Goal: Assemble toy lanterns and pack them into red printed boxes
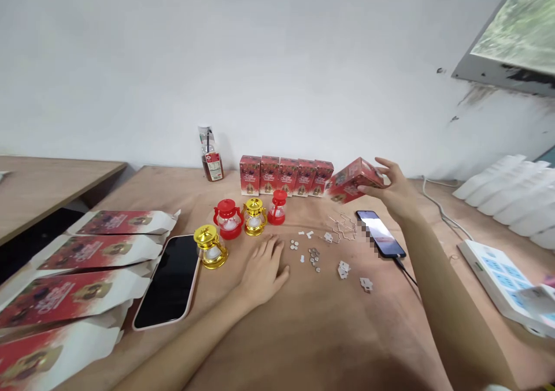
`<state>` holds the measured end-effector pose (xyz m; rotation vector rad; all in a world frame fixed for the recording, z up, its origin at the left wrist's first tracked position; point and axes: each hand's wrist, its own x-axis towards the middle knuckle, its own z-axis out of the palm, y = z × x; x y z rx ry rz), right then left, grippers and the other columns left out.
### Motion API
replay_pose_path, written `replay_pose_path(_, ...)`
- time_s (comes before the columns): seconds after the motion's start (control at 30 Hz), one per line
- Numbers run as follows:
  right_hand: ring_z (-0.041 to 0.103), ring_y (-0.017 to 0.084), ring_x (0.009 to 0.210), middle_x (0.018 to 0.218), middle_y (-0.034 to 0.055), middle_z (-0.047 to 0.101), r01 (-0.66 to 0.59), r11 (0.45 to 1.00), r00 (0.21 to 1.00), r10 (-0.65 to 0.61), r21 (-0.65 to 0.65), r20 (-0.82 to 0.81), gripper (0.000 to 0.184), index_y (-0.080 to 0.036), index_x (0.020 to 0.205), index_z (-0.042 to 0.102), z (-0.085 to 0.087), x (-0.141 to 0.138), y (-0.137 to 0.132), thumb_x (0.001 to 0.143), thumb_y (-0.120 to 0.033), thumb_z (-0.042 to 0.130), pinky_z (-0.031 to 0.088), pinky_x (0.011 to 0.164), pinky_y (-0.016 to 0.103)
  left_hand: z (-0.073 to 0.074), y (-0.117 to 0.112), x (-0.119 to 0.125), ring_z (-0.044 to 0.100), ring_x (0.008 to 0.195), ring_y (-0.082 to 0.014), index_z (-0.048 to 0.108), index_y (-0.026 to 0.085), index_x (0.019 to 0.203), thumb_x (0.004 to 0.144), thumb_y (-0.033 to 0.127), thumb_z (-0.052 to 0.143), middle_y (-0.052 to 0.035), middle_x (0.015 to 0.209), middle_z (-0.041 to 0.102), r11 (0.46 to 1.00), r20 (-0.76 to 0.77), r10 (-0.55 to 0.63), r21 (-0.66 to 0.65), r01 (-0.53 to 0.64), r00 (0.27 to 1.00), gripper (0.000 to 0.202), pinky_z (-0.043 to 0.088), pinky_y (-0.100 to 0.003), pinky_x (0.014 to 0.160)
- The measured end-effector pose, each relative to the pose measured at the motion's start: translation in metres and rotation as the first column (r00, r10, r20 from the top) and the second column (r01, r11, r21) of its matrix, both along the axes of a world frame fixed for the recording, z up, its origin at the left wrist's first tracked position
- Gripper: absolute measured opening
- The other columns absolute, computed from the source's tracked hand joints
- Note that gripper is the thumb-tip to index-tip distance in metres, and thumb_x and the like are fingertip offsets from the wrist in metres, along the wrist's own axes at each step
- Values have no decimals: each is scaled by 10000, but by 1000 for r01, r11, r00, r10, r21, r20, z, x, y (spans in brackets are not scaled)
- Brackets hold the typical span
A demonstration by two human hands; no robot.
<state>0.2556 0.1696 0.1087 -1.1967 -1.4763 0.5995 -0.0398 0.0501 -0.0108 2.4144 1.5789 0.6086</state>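
My right hand (pixel 392 188) grips one end of a red Christmas gift box (pixel 353 180), tilted and raised just right of a row of similar boxes (pixel 287 177) along the wall. Flat on the table lies my left hand (pixel 264 269), fingers spread and holding nothing. Close by its fingertips stand small toy lanterns: a red one (pixel 228 220), a gold one (pixel 254 217), another red one (pixel 277 209) and a gold one (pixel 210 247) nearer me. To its right are scattered button cells (pixel 313 256), small white pieces (pixel 344 269) and bent wire handles (pixel 344 227).
Flattened red boxes (pixel 108 223) lie at the left beside a large dark-screened phone (pixel 168 281). A bottle (pixel 211 157) stands near the wall. On the right are a charging phone (pixel 381 233), a power strip (pixel 505 281) and a row of white pieces (pixel 511 191).
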Motion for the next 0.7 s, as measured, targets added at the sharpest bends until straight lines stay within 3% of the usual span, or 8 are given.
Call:
replay_pose_path(0.07, 588, 275, 987, 1200, 88, 502, 172, 984, 984, -169, -49, 58, 917, -243, 1268, 441, -9, 16, 27, 437, -238, 827, 520, 845, 460, 0, -1, 0, 358, 1327, -317, 457, 87, 1282, 842, 304, 459, -182, 1389, 441, 1000, -80, 0, 25, 2, 997, 490, 361, -472, 1063)
replay_pose_path(0.13, 549, 301, 1053, 1197, 101, 495, 237, 966, 968, -226, -101, 113, 880, -197, 1204, 483, -21, 21, 54, 382, -173, 795, 478, 917, 483, -1, -2, -2, 340, 1343, -305, 437, 92, 1311, 853, 315, 446, -169, 1415, 419, 998, -129, -17, 50, 23, 991, 509, 331, -474, 1087)
replay_pose_path(0.23, 536, 294, 1071, 1242, 110, 465, 116, 972, 992, -104, -206, 68, 845, -200, 1185, 478, -37, 17, 86, 384, -169, 746, 500, 883, 466, -5, -3, -6, 305, 1366, -286, 392, 110, 1357, 863, 329, 439, -145, 1446, 386, 995, -168, -48, 82, 62, 985, 543, 287, -481, 1114)
replay_pose_path(0.37, 579, 249, 994, 1261, 115, 475, 23, 972, 999, -17, -233, 29, 791, -213, 1206, 457, -43, 6, 106, 450, -190, 693, 550, 766, 396, -6, -3, -9, 309, 1365, -280, 375, 109, 1373, 865, 337, 439, -141, 1452, 376, 994, -195, -43, 90, 61, 980, 561, 280, -473, 1119)
replay_pose_path(0.53, 531, 315, 1086, 1231, 168, 498, 113, 970, 992, -98, -213, 79, 849, -167, 1314, 328, -46, -8, 105, 518, -135, 623, 488, 872, 501, -7, -2, -7, 313, 1362, -284, 388, 107, 1364, 860, 333, 443, -144, 1448, 382, 994, -189, -49, 90, 67, 981, 555, 287, -479, 1111)
replay_pose_path(0.63, 323, 327, 1295, 1378, 192, 333, 244, 969, 961, -236, -37, 146, 812, -147, 1352, 253, -43, -40, 86, 591, -96, 531, 308, 1054, 532, -10, -1, -7, 316, 1359, -285, 396, 112, 1356, 852, 324, 448, -144, 1443, 391, 992, -168, -38, 109, 57, 985, 549, 293, -482, 1104)
replay_pose_path(0.67, 322, 320, 1292, 1362, 198, 350, 243, 958, 932, -273, 150, 236, 726, -121, 1318, 313, -41, -56, 77, 618, -85, 500, 290, 1066, 521, -10, -1, -7, 316, 1359, -285, 396, 114, 1355, 852, 324, 448, -144, 1442, 393, 992, -161, -38, 116, 57, 986, 548, 292, -484, 1103)
replay_pose_path(0.7, 356, 301, 1263, 1320, 183, 400, 113, 949, 902, -223, 296, 371, 660, -122, 1281, 370, -38, -74, 67, 633, -68, 481, 296, 1067, 499, -11, -1, -8, 315, 1359, -285, 394, 115, 1355, 852, 326, 448, -144, 1441, 395, 991, -155, -40, 118, 59, 987, 548, 289, -486, 1104)
